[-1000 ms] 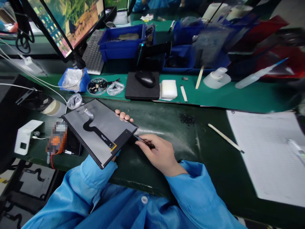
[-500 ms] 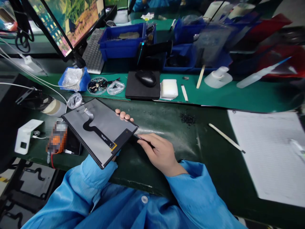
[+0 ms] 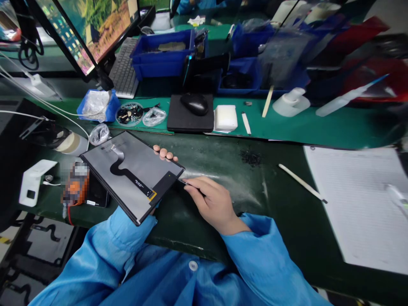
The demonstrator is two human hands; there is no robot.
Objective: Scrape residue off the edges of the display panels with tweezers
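Note:
A tablet display panel (image 3: 105, 168) is tilted above the bench, its grey back facing up. A black flex cable (image 3: 130, 173) curves across that back to a yellow-edged connector near the lower right corner. My left hand (image 3: 165, 153) grips the panel from underneath; only its fingertips show past the far edge, and the palm is hidden. To the right, my right hand (image 3: 212, 204) pinches a thin metal tool (image 3: 182, 181), most of it covered by the fingers. The tool's tip meets the panel's right edge; exact contact is too small to tell.
Black scraps (image 3: 251, 157) lie on the dark mat, left of a pale stick (image 3: 302, 182) and lined paper (image 3: 360, 212). An orange meter (image 3: 75, 187) sits at left. Behind are a mouse (image 3: 194, 104), white pads (image 3: 225, 118), a pump bottle (image 3: 291, 103) and blue bins (image 3: 162, 57).
Almost nothing differs. My right hand and the thin tool have shifted very slightly at the panel's right edge; the panel stays in my left hand.

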